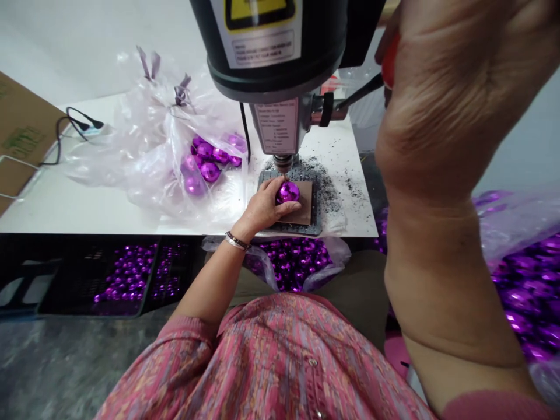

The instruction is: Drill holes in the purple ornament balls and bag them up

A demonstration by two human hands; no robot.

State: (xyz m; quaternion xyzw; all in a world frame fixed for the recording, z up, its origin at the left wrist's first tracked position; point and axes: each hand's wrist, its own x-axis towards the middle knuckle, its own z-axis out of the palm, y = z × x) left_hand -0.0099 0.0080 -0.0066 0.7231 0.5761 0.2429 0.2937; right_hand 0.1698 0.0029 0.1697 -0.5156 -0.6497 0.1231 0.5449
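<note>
My left hand (263, 205) grips a shiny purple mirror-faceted ball (289, 191) between thumb and fingers. The ball rests on a brown block (305, 204) on the base of a bench drill press (280, 125). The drill bit (284, 175) comes down to the top of the ball; whether it has entered it I cannot tell. Close to the camera at upper right, my right hand (441, 87) is closed on the red knob (391, 61) of the drill's feed lever (361, 93). Most of its fingers are hidden behind the palm.
Dark shavings (328, 181) lie around the drill base. A clear plastic bag (149, 151) holding purple balls (210, 170) covers the table's left. A bag of balls (297, 262) sits at my lap, a black crate (126, 280) below left, more balls (534, 297) at right, a cardboard box (26, 131) far left.
</note>
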